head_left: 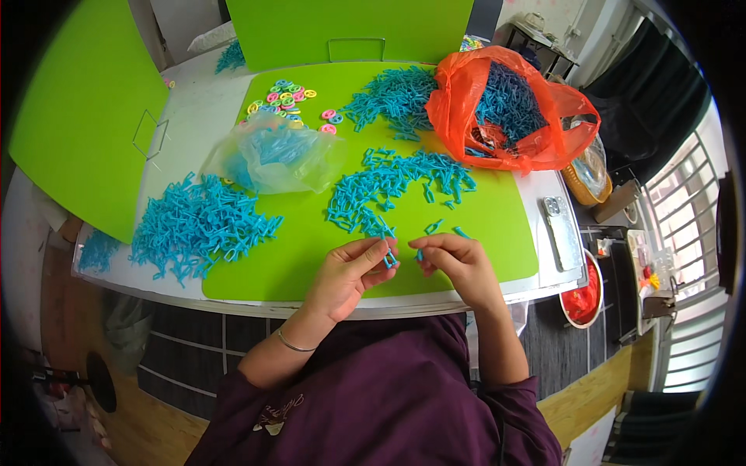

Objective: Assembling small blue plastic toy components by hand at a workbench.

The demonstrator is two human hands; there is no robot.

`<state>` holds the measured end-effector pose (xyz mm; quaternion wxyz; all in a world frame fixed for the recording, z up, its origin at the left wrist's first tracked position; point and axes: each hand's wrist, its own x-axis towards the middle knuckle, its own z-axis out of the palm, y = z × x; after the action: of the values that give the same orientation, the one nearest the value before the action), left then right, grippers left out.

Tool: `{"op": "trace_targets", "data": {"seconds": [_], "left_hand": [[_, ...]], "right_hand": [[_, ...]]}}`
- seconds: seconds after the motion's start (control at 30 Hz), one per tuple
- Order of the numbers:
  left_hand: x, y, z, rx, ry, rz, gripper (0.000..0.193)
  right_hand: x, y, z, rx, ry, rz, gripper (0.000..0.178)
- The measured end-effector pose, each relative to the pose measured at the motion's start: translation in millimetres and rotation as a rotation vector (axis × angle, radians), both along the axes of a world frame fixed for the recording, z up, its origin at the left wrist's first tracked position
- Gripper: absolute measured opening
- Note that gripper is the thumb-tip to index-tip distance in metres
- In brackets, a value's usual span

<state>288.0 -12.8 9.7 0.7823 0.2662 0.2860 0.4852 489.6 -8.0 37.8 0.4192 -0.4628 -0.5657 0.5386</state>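
Note:
My left hand (pixel 348 272) pinches a small blue plastic piece (pixel 389 260) over the near edge of the green mat (pixel 287 248). Close beside it, my right hand (pixel 458 262) pinches another small blue plastic piece (pixel 420 254); the two pieces are almost touching. Just beyond my fingers a curved spread of the same blue pieces (pixel 388 186) lies on the mat. A larger heap of blue pieces (pixel 194 225) lies to the left, half on the mat and half on the white table (pixel 194 116).
An orange plastic bag (pixel 505 109) holding darker blue pieces sits at the far right, a clear bag (pixel 272 155) of blue pieces mid-left. Coloured rings (pixel 284 97) lie at the back. Green boards (pixel 70 116) stand left and behind. A phone (pixel 561 229) lies at the right.

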Motion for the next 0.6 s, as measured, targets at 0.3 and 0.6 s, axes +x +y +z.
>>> {"op": "trace_targets", "data": {"seconds": [0.3,0.6], "left_hand": [[11,-4,-2,0.071,0.073,0.006,0.020],[13,-3,-1,0.125,0.050,0.091,0.020]], "right_hand": [[-17,-11,-3,-0.086,0.399,0.083,0.017],[-25,-17,-7,-0.018,0.271,0.041,0.014]]}}
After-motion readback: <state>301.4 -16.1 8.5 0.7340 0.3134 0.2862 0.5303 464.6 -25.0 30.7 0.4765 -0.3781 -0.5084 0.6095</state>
